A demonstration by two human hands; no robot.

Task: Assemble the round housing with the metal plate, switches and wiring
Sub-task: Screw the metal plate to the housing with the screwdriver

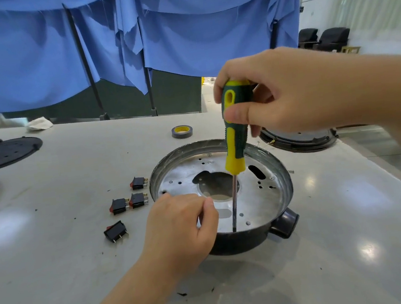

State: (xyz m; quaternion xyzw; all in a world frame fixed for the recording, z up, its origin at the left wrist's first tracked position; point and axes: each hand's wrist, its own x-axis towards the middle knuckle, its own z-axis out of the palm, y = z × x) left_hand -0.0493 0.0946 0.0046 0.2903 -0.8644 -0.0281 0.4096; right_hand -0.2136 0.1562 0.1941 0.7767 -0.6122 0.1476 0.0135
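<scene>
gripping a screwdriver (235,145) by its green and yellow handle, the right hand (285,92) sits in the upper right of the frame, fingers and thumb curled round the grip. shaft stands near upright, tip down at the near edge of the metal plate (257,195), close to the lower rim.

round housing (232,243), centre right of the frame: dark bowl-shaped shell, black knob sticking out at its lower right, plate seated inside it. plate shows a large middle cutout, a slot and several small holes.

left hand (181,231), lower centre: rests on the housing's near left rim, fingers curled, thumb against forefinger; whether it pinches anything, cannot tell.

four black switches (130,204) with red rockers lie on the table (84,277) just left of the housing, apart from it.

tape roll (182,131), grey with yellow core, upper centre. black perforated disc (4,153) at far left. a second round housing (300,140) partly hidden behind the right hand. blue cloth (131,34) hangs across the top.
</scene>
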